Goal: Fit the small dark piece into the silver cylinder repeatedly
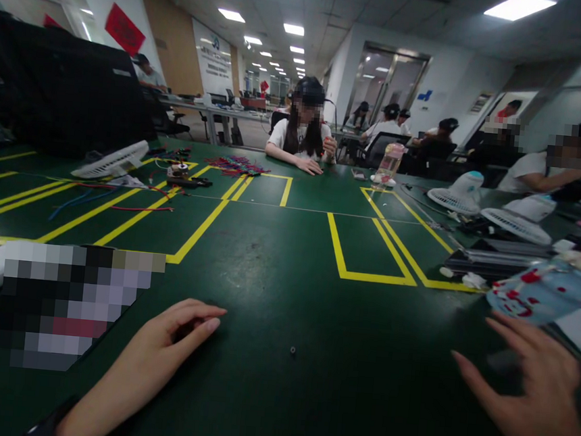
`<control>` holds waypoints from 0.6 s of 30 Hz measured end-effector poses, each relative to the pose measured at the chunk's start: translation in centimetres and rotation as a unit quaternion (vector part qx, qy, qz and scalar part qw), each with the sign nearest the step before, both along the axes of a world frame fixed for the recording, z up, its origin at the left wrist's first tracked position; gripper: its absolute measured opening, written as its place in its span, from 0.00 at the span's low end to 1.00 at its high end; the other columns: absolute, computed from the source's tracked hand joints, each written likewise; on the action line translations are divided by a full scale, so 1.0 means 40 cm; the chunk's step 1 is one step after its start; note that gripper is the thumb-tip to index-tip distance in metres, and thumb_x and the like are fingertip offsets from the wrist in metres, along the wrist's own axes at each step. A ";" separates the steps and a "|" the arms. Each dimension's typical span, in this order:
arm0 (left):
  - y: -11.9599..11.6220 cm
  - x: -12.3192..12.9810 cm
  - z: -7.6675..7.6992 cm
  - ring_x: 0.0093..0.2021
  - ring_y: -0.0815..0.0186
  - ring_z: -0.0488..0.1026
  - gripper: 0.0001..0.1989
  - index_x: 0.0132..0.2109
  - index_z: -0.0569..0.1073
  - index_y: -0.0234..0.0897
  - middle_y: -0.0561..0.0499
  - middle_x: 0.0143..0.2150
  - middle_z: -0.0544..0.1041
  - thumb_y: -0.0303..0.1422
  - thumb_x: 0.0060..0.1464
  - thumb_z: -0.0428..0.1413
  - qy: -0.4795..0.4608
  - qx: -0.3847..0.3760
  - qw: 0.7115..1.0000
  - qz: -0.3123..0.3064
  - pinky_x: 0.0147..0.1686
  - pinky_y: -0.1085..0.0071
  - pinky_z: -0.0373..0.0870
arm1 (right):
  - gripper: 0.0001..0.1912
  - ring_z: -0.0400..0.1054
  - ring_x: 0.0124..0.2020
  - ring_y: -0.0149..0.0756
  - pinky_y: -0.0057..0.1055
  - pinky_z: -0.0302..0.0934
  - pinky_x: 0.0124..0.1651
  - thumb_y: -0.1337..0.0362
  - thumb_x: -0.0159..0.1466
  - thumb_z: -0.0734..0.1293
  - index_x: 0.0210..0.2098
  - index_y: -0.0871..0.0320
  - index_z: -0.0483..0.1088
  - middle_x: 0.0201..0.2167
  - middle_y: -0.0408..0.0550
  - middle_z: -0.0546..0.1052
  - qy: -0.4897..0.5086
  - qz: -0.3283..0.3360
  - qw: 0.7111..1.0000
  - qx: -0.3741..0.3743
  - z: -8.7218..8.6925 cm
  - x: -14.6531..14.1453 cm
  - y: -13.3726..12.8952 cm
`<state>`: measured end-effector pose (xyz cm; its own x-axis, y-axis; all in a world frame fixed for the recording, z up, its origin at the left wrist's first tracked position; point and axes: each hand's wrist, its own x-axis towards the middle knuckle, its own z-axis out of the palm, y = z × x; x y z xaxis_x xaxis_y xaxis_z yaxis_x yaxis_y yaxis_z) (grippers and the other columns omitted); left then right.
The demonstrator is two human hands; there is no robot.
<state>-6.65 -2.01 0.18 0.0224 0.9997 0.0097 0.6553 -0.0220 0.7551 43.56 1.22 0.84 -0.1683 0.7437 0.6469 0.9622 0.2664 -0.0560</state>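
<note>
Clearly, a small ring [293, 351] lies between the hands [170, 343] [530, 381].

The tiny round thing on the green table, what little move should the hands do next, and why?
Maybe slide the left hand toward the tiny round thing: that hand looks empty and is closer to it than the right hand.

No text can be read (the lettering [217, 68] on the white wall panel [204, 41] is blurred).
</note>
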 end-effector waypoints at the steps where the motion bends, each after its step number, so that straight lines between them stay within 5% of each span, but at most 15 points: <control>1: -0.001 0.002 0.002 0.46 0.59 0.72 0.16 0.51 0.73 0.47 0.51 0.49 0.74 0.44 0.58 0.52 0.003 0.000 1.000 -0.001 0.47 0.65 0.69 | 0.31 0.57 0.58 0.51 0.52 0.48 0.61 0.53 0.55 0.69 0.55 0.51 0.61 0.56 0.54 0.65 -0.007 0.079 0.997 -0.012 0.007 -0.076 -0.001; 4: -0.004 0.007 0.004 0.46 0.59 0.72 0.16 0.50 0.73 0.46 0.50 0.48 0.74 0.44 0.59 0.51 0.013 0.002 1.000 -0.005 0.47 0.64 0.69 | 0.24 0.58 0.56 0.42 0.43 0.56 0.55 0.57 0.60 0.65 0.56 0.45 0.62 0.54 0.45 0.67 -0.010 0.252 0.947 -0.197 0.020 -0.304 0.004; 7: -0.007 0.009 0.002 0.46 0.59 0.72 0.15 0.50 0.74 0.46 0.49 0.48 0.74 0.43 0.59 0.51 0.025 0.015 1.000 -0.009 0.47 0.62 0.69 | 0.23 0.59 0.52 0.40 0.42 0.56 0.52 0.54 0.61 0.65 0.56 0.44 0.64 0.52 0.45 0.68 0.021 0.316 0.898 -0.306 0.025 -0.464 0.017; 9: -0.008 0.009 -0.001 0.46 0.58 0.73 0.15 0.49 0.74 0.46 0.49 0.47 0.75 0.43 0.59 0.51 0.031 0.024 0.999 -0.012 0.46 0.63 0.70 | 0.15 0.61 0.48 0.38 0.41 0.55 0.50 0.55 0.61 0.65 0.48 0.45 0.70 0.47 0.45 0.70 0.034 0.333 0.885 -0.322 0.029 -0.510 0.025; 13: -0.010 0.007 -0.003 0.46 0.59 0.73 0.14 0.48 0.75 0.45 0.50 0.47 0.75 0.43 0.59 0.51 0.033 0.030 0.999 -0.009 0.46 0.64 0.70 | 0.08 0.63 0.44 0.34 0.38 0.56 0.48 0.60 0.63 0.61 0.38 0.51 0.72 0.40 0.45 0.71 0.049 0.302 0.902 -0.304 0.041 -0.446 0.030; 18: -0.008 0.008 0.000 0.45 0.60 0.74 0.13 0.46 0.76 0.46 0.51 0.46 0.76 0.43 0.58 0.53 0.028 0.032 0.999 -0.002 0.44 0.66 0.72 | 0.09 0.64 0.46 0.39 0.40 0.57 0.50 0.58 0.61 0.63 0.39 0.54 0.68 0.41 0.50 0.71 0.053 0.105 0.989 -0.085 0.056 -0.153 0.027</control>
<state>-6.32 -2.32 0.18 0.0292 0.9970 0.0717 0.6960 -0.0717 0.7145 37.46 2.31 3.06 -0.2683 0.7993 0.5377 0.8733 0.4374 -0.2144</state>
